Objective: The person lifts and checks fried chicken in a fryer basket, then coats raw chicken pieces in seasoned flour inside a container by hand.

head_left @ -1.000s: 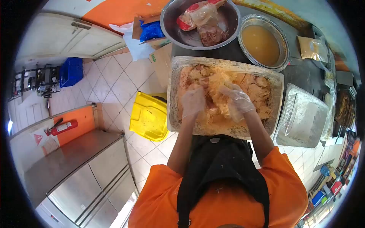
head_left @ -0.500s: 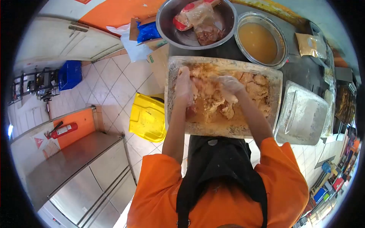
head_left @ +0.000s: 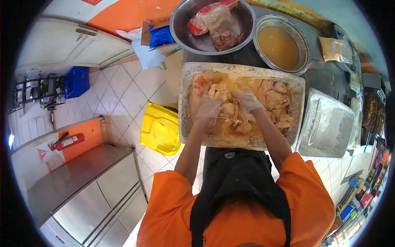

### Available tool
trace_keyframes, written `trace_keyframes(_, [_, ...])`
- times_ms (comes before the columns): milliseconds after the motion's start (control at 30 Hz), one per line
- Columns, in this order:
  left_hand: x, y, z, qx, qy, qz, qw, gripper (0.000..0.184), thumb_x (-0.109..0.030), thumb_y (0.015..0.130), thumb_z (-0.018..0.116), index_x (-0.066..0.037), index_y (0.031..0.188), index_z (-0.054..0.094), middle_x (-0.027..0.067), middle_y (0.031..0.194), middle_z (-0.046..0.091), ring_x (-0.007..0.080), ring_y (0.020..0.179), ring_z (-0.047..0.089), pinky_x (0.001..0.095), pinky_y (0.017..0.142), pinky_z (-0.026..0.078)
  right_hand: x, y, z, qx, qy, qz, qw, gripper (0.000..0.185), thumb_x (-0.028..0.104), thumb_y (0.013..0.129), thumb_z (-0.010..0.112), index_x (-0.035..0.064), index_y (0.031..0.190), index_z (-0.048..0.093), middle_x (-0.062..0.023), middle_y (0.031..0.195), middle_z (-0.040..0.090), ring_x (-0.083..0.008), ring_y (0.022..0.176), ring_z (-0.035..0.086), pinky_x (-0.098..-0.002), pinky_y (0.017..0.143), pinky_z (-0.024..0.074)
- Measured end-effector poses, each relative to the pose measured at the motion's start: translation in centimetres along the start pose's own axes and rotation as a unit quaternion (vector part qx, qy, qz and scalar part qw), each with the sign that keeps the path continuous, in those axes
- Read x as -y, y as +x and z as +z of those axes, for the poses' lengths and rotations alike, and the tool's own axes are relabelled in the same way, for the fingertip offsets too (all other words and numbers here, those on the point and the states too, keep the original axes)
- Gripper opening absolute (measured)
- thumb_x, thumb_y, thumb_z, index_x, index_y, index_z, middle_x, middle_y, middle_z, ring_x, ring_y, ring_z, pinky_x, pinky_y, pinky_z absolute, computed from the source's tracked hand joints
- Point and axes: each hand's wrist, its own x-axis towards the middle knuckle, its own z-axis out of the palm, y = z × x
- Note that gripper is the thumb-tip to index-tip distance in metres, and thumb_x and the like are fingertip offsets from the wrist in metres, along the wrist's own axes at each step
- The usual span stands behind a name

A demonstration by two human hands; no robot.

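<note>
A large, powder-dusted tray (head_left: 186, 96) lies on a dark worktop (head_left: 327, 82), directly in front of a person in an orange shirt (head_left: 306, 185) and a black apron (head_left: 242, 177), seen from above. Spread inside the tray is tan-orange powder (head_left: 230, 140), with lumpy, coated pieces (head_left: 277, 96) heaped most thickly in its right half. Both hands wear clear gloves and reach into the tray over its near edge. The left hand (head_left: 208, 109), left of the tray's middle, has its fingers bent against a pale, coated clump (head_left: 222, 91); whether its grip is closed on that clump cannot be told. The right hand (head_left: 249, 100), near the tray's middle, is slightly blurred, its fingers down among the pieces; the state of its grip cannot be told either. More coated pieces (head_left: 228, 110) lie between the hands.

Beyond the tray's far edge, a steel bowl (head_left: 177, 26) holds a clear bag with red markings (head_left: 214, 18) and reddish-brown contents. Beyond the tray's far right corner, a round basin (head_left: 305, 51) contains cloudy brown liquid (head_left: 277, 47). To the right of the tray sits a smaller, whitish-dusted tray (head_left: 335, 127). Left of the large tray and lower down is a yellow lid (head_left: 160, 129), above pale floor tiles (head_left: 135, 88).
</note>
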Motion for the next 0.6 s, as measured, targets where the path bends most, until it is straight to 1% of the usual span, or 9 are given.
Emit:
trace_keyframes(33, [-0.7, -0.1, -0.1, 0.007, 0.0, -0.017, 1.0, 0.047, -0.024, 0.09, 0.059, -0.006, 0.133, 0.053, 0.0167, 0.089, 0.069, 0.0306, 0.087, 0.066, 0.0401, 0.081, 0.051, 0.5, 0.0, -0.6, 0.015, -0.103, 0.005, 0.995, 0.056, 0.031, 0.09, 0.066, 0.0176, 0.142, 0.052, -0.0113, 0.14, 0.053, -0.025, 0.129, 0.05, -0.0345, 0.109, 0.0387])
trace_keyframes(67, [-1.4, -0.3, -0.1, 0.015, 0.0, -0.034, 0.999, 0.05, -0.022, 0.089, 0.06, -0.006, 0.135, 0.05, 0.0173, 0.09, 0.069, 0.0316, 0.09, 0.066, 0.0402, 0.083, 0.051, 0.2, -0.3, -0.3, 0.001, -0.025, 0.004, 1.0, 0.057, 0.031, 0.089, 0.068, 0.0143, 0.141, 0.052, -0.0113, 0.138, 0.054, -0.0246, 0.128, 0.05, -0.0342, 0.108, 0.0394])
trace_keyframes(100, [0.9, 0.6, 0.1, 0.004, 0.118, 0.062, 0.991, 0.053, -0.022, 0.089, 0.061, -0.006, 0.138, 0.047, 0.0178, 0.091, 0.069, 0.033, 0.092, 0.067, 0.0404, 0.086, 0.051, -0.1, -0.6, 0.0, -0.013, 0.053, 0.001, 0.998, 0.059, 0.031, 0.088, 0.069, 0.0111, 0.141, 0.052, -0.0113, 0.137, 0.056, -0.0241, 0.127, 0.051, -0.0339, 0.107, 0.0401])
trace_keyframes(133, [1.1, 0.7, -0.2, -0.025, 0.142, 0.111, 0.983, 0.053, -0.023, 0.089, 0.061, -0.005, 0.137, 0.047, 0.0182, 0.092, 0.069, 0.0342, 0.094, 0.066, 0.0406, 0.088, 0.05, -1.1, -1.9, 0.8, -0.059, 0.307, -0.006, 0.95, 0.058, 0.031, 0.088, 0.069, 0.0078, 0.139, 0.053, -0.0116, 0.135, 0.057, -0.0237, 0.126, 0.052, -0.0339, 0.105, 0.0414])
trace_keyframes(200, [-0.7, -0.1, -1.3, -0.104, 0.101, 0.157, 0.977, 0.051, -0.026, 0.09, 0.061, -0.004, 0.134, 0.05, 0.0191, 0.094, 0.069, 0.0361, 0.099, 0.066, 0.041, 0.093, 0.048, -2.7, -3.3, -0.1, -0.09, 0.516, -0.005, 0.852, 0.053, 0.026, 0.091, 0.065, 0.0054, 0.138, 0.052, -0.0115, 0.128, 0.06, -0.0212, 0.122, 0.054, -0.0324, 0.102, 0.0425])
trace_keyframes(300, [-0.8, 0.9, -3.6, -0.086, 0.218, 0.07, 0.97, 0.064, -0.024, 0.09, 0.064, -0.004, 0.143, 0.037, 0.0209, 0.103, 0.068, 0.0328, 0.108, 0.063, 0.0384, 0.09, 0.05, -3.9, -4.1, -4.6, -0.04, 0.405, 0.071, 0.911, 0.048, 0.015, 0.096, 0.055, 0.0077, 0.143, 0.047, -0.0105, 0.126, 0.06, -0.0178, 0.119, 0.056, -0.03, 0.1, 0.0417])
trace_keyframes(400, [6.7, 8.7, -2.4, -0.074, 0.164, -0.176, 0.968, 0.068, -0.029, 0.091, 0.065, -0.006, 0.148, 0.035, 0.019, 0.103, 0.066, 0.0253, 0.106, 0.062, 0.037, 0.086, 0.051, -6.0, 0.1, -3.5, -0.061, 0.345, 0.151, 0.924, 0.046, 0.011, 0.098, 0.047, 0.0103, 0.144, 0.046, -0.0086, 0.134, 0.055, -0.022, 0.123, 0.054, -0.0327, 0.104, 0.0401])
trace_keyframes(467, [7.0, 11.0, -1.8, -0.077, 0.049, -0.241, 0.966, 0.062, -0.037, 0.094, 0.061, -0.007, 0.144, 0.042, 0.0161, 0.099, 0.066, 0.0219, 0.098, 0.063, 0.0374, 0.082, 0.051, -5.0, 3.6, -2.3, -0.061, 0.336, 0.125, 0.932, 0.046, 0.008, 0.099, 0.042, 0.012, 0.144, 0.045, -0.0074, 0.14, 0.052, -0.0249, 0.126, 0.052, -0.0344, 0.107, 0.0391])
trace_keyframes(600, [0.9, 8.2, -1.5, -0.004, -0.075, -0.213, 0.974, 0.057, -0.051, 0.098, 0.047, -0.007, 0.135, 0.048, 0.0122, 0.09, 0.065, 0.0239, 0.081, 0.062, 0.0415, 0.074, 0.049, 0.9, 6.7, -1.7, 0.008, 0.178, -0.04, 0.983, 0.047, 0.005, 0.1, 0.038, 0.0174, 0.145, 0.045, -0.008, 0.147, 0.047, -0.029, 0.13, 0.048, -0.0372, 0.11, 0.0375])
